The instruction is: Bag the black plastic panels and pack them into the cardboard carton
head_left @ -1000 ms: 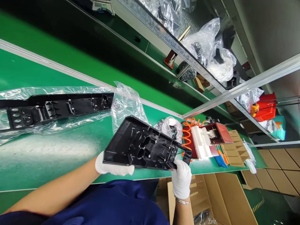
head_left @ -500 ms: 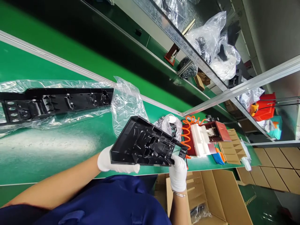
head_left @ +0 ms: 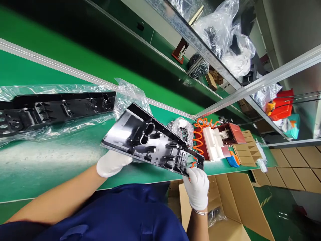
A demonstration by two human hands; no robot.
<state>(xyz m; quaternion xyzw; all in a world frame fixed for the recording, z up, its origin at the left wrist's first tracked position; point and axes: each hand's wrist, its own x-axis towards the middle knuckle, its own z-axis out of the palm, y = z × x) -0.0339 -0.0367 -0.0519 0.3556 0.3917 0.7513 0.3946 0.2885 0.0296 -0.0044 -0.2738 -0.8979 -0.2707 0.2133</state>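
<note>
A black moulded plastic housing (head_left: pixel 160 147), its ribbed inner side facing me, is held tilted above the bench. My left hand (head_left: pixel 112 163), in a white glove, grips its wide end from below; most of those fingers are hidden behind the part. At the narrow end, beside a rectangular opening, my gloved right hand (head_left: pixel 197 187) is closed on the lower edge. Farther left, a second long black housing (head_left: pixel 75 108) lies inner side up on a clear plastic bag (head_left: pixel 131 97).
Right on the green bench (head_left: pixel 82 160) stand a red and white fixture (head_left: pixel 215 142), a coiled orange air hose (head_left: pixel 198 134) and a bag of small black parts (head_left: pixel 184 129). An open cardboard box (head_left: pixel 225 204) sits below. A metal frame rail (head_left: pixel 276 75) crosses above.
The held housing has been tipped so more of its inside shows, and its wide end has moved left and up. My right hand has shifted slightly right and down.
</note>
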